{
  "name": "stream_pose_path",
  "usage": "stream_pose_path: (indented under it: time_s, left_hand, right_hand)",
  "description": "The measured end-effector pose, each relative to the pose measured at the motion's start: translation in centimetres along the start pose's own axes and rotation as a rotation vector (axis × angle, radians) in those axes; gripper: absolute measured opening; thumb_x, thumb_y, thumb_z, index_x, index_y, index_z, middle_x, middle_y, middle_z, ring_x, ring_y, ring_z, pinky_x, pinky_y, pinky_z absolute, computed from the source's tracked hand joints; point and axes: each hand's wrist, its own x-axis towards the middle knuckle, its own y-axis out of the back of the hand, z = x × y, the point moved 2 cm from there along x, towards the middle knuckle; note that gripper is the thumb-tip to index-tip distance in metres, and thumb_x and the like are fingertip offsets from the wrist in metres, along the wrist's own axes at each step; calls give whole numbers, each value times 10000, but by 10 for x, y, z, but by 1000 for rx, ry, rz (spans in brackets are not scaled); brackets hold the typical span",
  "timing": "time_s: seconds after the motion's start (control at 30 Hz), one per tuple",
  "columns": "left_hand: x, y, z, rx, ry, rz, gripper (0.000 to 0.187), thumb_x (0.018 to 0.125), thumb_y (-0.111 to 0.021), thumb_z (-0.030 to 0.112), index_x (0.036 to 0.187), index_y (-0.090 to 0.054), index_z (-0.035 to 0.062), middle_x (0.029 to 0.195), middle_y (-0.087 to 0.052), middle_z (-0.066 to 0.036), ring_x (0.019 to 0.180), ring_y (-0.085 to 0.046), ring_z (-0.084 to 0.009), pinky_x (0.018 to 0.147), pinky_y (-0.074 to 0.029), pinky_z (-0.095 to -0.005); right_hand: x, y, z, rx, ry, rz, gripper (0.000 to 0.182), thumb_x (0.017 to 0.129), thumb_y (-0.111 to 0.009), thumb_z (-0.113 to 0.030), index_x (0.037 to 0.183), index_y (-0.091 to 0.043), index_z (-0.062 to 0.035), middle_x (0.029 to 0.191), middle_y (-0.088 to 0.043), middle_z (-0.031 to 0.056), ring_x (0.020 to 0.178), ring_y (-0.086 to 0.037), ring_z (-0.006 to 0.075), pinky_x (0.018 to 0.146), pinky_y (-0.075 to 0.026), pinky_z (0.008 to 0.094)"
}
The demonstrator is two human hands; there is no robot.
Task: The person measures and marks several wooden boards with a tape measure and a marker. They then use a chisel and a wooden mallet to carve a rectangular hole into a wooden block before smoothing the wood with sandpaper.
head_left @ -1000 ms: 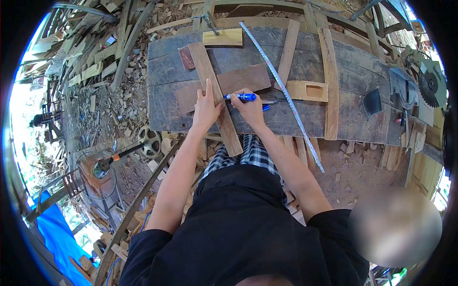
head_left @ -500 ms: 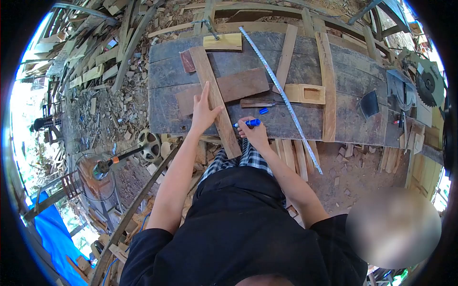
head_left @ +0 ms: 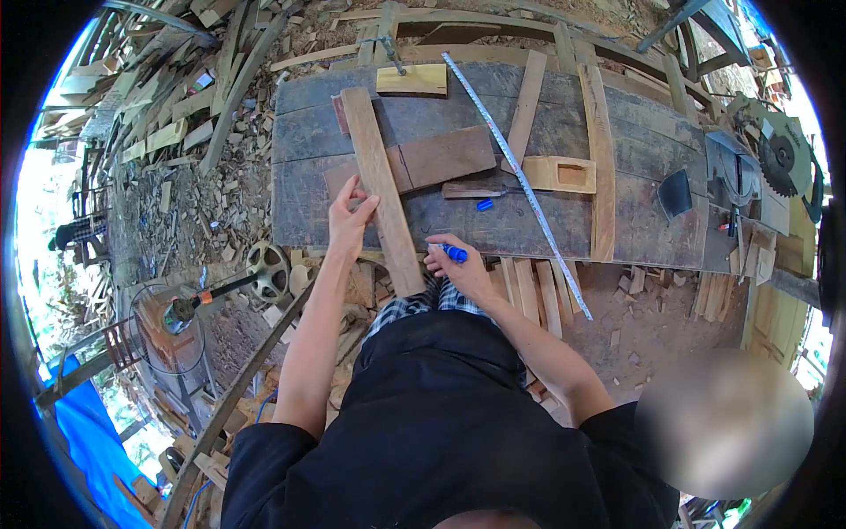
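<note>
My left hand (head_left: 351, 219) is at the left edge of a long wooden plank (head_left: 381, 167), thumb on one side and fingers at its edge. The plank lies slanted across a darker board (head_left: 449, 159), and its near end overhangs the workbench above my lap. A blue marker (head_left: 454, 253) is held in my closed right hand (head_left: 467, 271), just right of the plank's near end. Its blue cap (head_left: 485, 204) lies on the bench beside a wood-handled tool (head_left: 471, 189). A dark line crosses the darker board near the plank.
A long white measuring strip (head_left: 520, 176) crosses the workbench (head_left: 652, 132) and overhangs its near edge. Near it lie a light wood block with a rectangular recess (head_left: 538, 172) and loose slats. A clamped yellow block (head_left: 411, 81) sits at the far edge. A circular saw (head_left: 782, 159) stands right.
My left hand has shifted from on top of the plank to its left edge. The plank's near end has swung left. My right hand has lowered slightly with the marker.
</note>
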Motion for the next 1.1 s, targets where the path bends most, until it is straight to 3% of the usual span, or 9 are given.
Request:
stream_pose_path:
  time_s: [0.07,0.13,0.37,0.47,0.57,0.73,0.93,1.03,1.1]
  left_hand:
    - [5,-10,-8,-47,-37,-19,682,844,-712,40,1443,-389,-6,934,-490,10,774,-534,-81,637,-441,-236]
    - [9,-16,-16,-31,-37,10,626,839,-705,25,1410,-448,25,977,-486,-3,835,-536,-93,696,-467,-246]
    - [15,-20,-20,302,-169,-38,621,842,-686,28,1412,-441,40,1098,-484,-75,932,-554,-153,794,-503,-277]
    - [11,-28,-5,542,-226,-31,663,853,-677,53,1448,-386,61,1089,-493,-130,933,-572,-189,807,-517,-305]
    - [4,-33,7,650,-128,-46,721,853,-663,54,1486,-322,98,1062,-488,-165,911,-580,-223,798,-520,-335]
    - [5,-27,-4,898,-403,-30,777,835,-643,36,1513,-272,121,1008,-467,-177,776,-556,-250,754,-501,-361]
    - [6,-29,2,816,-256,-83,813,837,-657,79,1528,-229,111,1017,-456,-191,797,-537,-264,788,-480,-391]
    - [7,-30,4,929,-285,-110,852,847,-693,166,1541,-200,133,1159,-487,-243,878,-586,-308,803,-485,-417]
    - [11,-32,2,950,-346,-100,874,832,-711,178,1539,-200,122,1152,-492,-250,882,-586,-327,803,-482,-425]
  right_hand:
    - [-2,-7,-2,101,-94,-17,272,929,-630,-247,1158,-634,-100,886,-693,116,776,-665,112,688,-523,279]
    - [-5,-10,-10,-251,172,56,308,911,-650,-275,1152,-630,-85,915,-685,113,807,-646,145,737,-505,297]
    - [-8,-11,11,-273,84,71,329,880,-687,-265,1137,-621,-72,914,-687,145,834,-660,251,773,-498,339]
    - [-9,-11,14,-293,102,108,337,878,-689,-267,1144,-617,-73,925,-691,157,842,-665,290,767,-504,353]
    - [-9,-10,14,-291,115,102,346,876,-693,-273,1146,-619,-69,939,-690,166,858,-673,294,773,-507,359]
    - [-13,-13,15,-328,155,137,355,870,-701,-277,1144,-621,-65,965,-689,168,901,-678,315,789,-512,362]
    - [-15,-15,17,-338,203,171,358,863,-709,-268,1138,-621,-57,955,-685,175,888,-672,349,777,-519,361]
    - [-15,-16,17,-350,203,181,351,865,-706,-263,1135,-621,-55,945,-682,184,870,-674,357,763,-523,366]
    - [-16,-16,18,-351,211,183,345,869,-701,-262,1132,-621,-55,941,-680,188,864,-676,359,757,-524,370]
